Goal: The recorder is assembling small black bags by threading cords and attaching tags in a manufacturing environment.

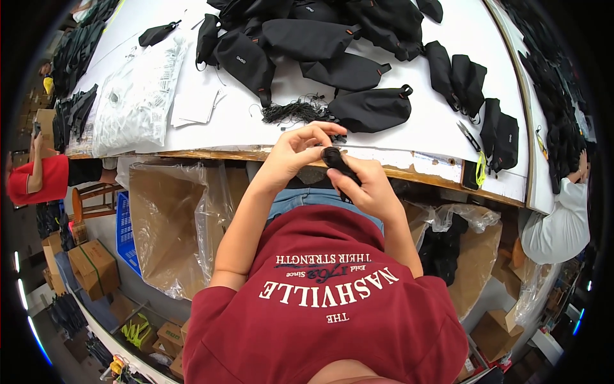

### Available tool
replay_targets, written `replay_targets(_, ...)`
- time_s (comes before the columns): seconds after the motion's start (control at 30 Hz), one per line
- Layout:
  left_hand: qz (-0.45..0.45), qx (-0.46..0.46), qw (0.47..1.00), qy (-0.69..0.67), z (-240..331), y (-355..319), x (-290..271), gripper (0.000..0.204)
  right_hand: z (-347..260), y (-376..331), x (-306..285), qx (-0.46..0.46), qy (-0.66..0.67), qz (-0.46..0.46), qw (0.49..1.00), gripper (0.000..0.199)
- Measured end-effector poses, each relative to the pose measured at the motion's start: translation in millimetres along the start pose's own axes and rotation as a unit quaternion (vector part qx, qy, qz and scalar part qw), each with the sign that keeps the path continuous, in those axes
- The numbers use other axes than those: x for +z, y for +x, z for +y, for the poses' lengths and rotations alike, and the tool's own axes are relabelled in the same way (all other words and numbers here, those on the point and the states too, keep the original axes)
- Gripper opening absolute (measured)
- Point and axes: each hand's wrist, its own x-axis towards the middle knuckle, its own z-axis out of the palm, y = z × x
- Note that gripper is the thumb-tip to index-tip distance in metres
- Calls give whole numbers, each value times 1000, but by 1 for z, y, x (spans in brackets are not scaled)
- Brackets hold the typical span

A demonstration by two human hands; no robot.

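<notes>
While I've got both hands up in front of me just past the near edge of the table [409, 137], the little black bundle [338, 164] sits right between them, over my lap rather than on the tabletop. My right hand [371, 189] is wrapped under it, fingers clamped on its lower part, so that's the hand really carrying it. My left hand [300, 148] comes in from above and to the left, fingers pinched together at the bundle's top end. The bundle's long axis runs on a slant, upper left down to lower right, from my left fingertips into my right palm. Can't tell whether it's cord or a strap, too dark and bunched.

Straight ahead on the table, just beyond my left hand, there's a tangle of black cord [291, 112] touching a black pouch [371, 109]. More pouches are piled further back, and scissors [469, 137] lie off to the right, well away from both hands.
</notes>
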Motion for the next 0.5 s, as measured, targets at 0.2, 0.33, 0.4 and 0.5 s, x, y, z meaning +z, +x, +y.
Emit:
replay_targets(0.2,121,183,975,-30,3,-3,1,8,8,2,0,115,359,165,912,30)
replay_targets(0.33,34,-4,991,131,7,-18,-16,10,12,1,-4,104,317,177,926,30)
replay_targets(0.4,62,-22,933,354,-9,-27,-19,10,14,3,-6,101,317,174,927,30)
replay_targets(0.5,83,-45,853,514,-43,-42,-32,9,11,3,-7,100,315,163,930,29)
